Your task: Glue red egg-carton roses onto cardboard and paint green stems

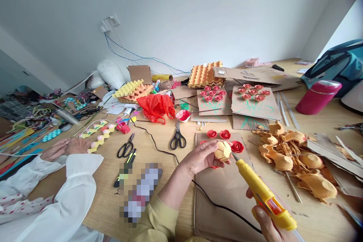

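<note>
Carton cup (222, 151) pinched in left grip (200, 157), right grip (266, 226) grasping glue gun (253, 181), nozzle (235, 156) beside cup

Seven red flowers (252, 92) dot one cardboard panel (249, 111) and seven red blooms (212, 93) a second panel (212, 109), while three more roses (237, 146) show whole, and at least two in part, on a single flat sheet (218, 200). The counter (163, 130) also carries two pairs of scissors (178, 140), one magenta bottle (319, 97) and one red bag (155, 106); one yellow glue gun (266, 193) meets one unpainted cup (222, 151).
</note>
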`<state>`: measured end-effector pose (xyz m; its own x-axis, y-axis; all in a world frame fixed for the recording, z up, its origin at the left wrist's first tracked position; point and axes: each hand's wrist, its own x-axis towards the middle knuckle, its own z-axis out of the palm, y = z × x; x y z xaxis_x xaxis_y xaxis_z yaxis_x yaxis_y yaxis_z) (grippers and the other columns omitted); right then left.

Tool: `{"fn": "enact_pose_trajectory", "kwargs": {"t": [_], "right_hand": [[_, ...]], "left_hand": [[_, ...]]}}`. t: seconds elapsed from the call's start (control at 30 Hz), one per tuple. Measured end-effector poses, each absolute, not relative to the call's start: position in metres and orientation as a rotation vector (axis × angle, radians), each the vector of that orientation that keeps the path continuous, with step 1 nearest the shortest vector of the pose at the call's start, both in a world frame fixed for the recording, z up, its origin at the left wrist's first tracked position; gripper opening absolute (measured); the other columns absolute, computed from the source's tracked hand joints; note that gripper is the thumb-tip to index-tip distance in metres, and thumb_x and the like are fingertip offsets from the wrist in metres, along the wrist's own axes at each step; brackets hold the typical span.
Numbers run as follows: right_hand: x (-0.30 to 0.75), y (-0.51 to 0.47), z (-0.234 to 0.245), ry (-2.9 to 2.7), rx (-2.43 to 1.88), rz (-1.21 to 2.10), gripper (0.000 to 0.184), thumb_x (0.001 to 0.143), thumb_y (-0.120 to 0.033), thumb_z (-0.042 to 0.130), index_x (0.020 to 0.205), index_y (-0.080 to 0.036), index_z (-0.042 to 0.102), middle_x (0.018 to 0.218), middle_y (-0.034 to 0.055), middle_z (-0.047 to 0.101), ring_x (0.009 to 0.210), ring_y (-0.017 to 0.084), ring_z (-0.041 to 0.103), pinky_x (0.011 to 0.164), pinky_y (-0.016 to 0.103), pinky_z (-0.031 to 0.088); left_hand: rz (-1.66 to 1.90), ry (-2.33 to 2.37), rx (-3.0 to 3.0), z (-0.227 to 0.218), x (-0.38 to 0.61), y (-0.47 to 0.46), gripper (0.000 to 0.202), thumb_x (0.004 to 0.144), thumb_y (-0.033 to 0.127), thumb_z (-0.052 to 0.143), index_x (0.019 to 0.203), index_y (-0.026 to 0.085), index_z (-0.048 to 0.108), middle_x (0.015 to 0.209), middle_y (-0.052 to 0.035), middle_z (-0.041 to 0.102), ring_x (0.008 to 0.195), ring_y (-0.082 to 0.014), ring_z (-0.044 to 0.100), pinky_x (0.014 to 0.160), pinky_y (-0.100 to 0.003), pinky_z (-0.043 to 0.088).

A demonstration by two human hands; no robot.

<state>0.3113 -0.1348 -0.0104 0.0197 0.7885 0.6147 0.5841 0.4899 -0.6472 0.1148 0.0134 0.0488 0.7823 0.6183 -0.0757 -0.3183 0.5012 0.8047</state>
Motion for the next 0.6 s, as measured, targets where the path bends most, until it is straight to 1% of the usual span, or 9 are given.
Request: {"fn": "enact_pose_trajectory", "kwargs": {"t": [0.07,0.1,0.13,0.23,0.3,0.4,0.53,0.6], "right_hand": [[0.3109,-0.1348,-0.0106,-1.664,-1.194,0.281,0.019,0.097,-0.041,0.049,0.100,-0.028,0.061,0.059,-0.0046,0.058,0.036,0.013,0.045,0.042,0.030,0.046],[0.3107,-0.1348,-0.0109,-1.663,-1.195,0.303,0.019,0.097,-0.042,0.049,0.100,-0.027,0.061,0.059,-0.0045,0.057,0.035,0.013,0.044,0.042,0.030,0.046],[0.3105,-0.1347,-0.0109,-1.663,-1.193,0.316,0.020,0.097,-0.042,0.048,0.099,-0.027,0.061,0.062,-0.0035,0.059,0.037,0.014,0.046,0.044,0.030,0.047],[0.3096,-0.1338,-0.0091,-1.681,-1.166,0.325,0.019,0.096,-0.043,0.048,0.095,-0.027,0.059,0.074,0.0003,0.063,0.052,0.017,0.057,0.051,0.031,0.051],[0.3093,-0.1334,-0.0076,-1.695,-1.140,0.312,0.017,0.096,-0.042,0.048,0.093,-0.028,0.058,0.076,0.0011,0.063,0.059,0.019,0.061,0.053,0.031,0.052],[0.3100,-0.1341,-0.0094,-1.695,-1.165,0.277,0.020,0.097,-0.043,0.047,0.094,-0.028,0.059,0.074,0.0013,0.064,0.057,0.020,0.061,0.054,0.032,0.053],[0.3111,-0.1361,-0.0147,-1.746,-1.199,0.278,0.022,0.098,-0.044,0.045,0.099,-0.028,0.060,0.078,0.0022,0.068,0.065,0.022,0.066,0.066,0.037,0.055],[0.3113,-0.1363,-0.0154,-1.746,-1.186,0.298,0.022,0.099,-0.043,0.043,0.099,-0.027,0.059,0.076,0.0015,0.067,0.061,0.021,0.064,0.061,0.035,0.054]], "left_hand": [[0.579,0.378,0.874,0.0485,0.1148,0.0134,0.053,0.086,0.048,0.070,0.122,0.009,0.066,0.095,-0.0137,0.070,0.079,-0.0181,0.070,0.067,-0.023,0.054],[0.586,0.380,0.872,0.0484,0.1147,0.0134,0.053,0.086,0.048,0.070,0.122,0.010,0.066,0.095,-0.0139,0.070,0.079,-0.0182,0.070,0.067,-0.023,0.054],[0.598,0.383,0.870,0.0484,0.1146,0.0135,0.054,0.085,0.048,0.071,0.123,0.010,0.065,0.096,-0.0144,0.070,0.080,-0.0183,0.071,0.068,-0.023,0.054],[0.615,0.381,0.868,0.0484,0.1147,0.0138,0.055,0.085,0.050,0.070,0.123,0.010,0.064,0.100,-0.0159,0.071,0.080,-0.0181,0.071,0.070,-0.024,0.054],[0.611,0.372,0.865,0.0483,0.1151,0.0140,0.055,0.085,0.050,0.070,0.122,0.009,0.064,0.101,-0.0166,0.071,0.079,-0.0178,0.070,0.070,-0.024,0.055],[0.620,0.373,0.857,0.0482,0.1160,0.0138,0.054,0.085,0.048,0.071,0.122,0.009,0.064,0.101,-0.0166,0.070,0.080,-0.0181,0.071,0.069,-0.024,0.055],[0.631,0.385,0.858,0.0487,0.1163,0.0130,0.052,0.085,0.047,0.072,0.120,0.010,0.064,0.098,-0.0158,0.071,0.079,-0.0178,0.070,0.069,-0.024,0.055],[0.636,0.389,0.861,0.0492,0.1162,0.0126,0.052,0.084,0.047,0.073,0.119,0.010,0.064,0.098,-0.0153,0.071,0.078,-0.0177,0.070,0.068,-0.024,0.055]]}}
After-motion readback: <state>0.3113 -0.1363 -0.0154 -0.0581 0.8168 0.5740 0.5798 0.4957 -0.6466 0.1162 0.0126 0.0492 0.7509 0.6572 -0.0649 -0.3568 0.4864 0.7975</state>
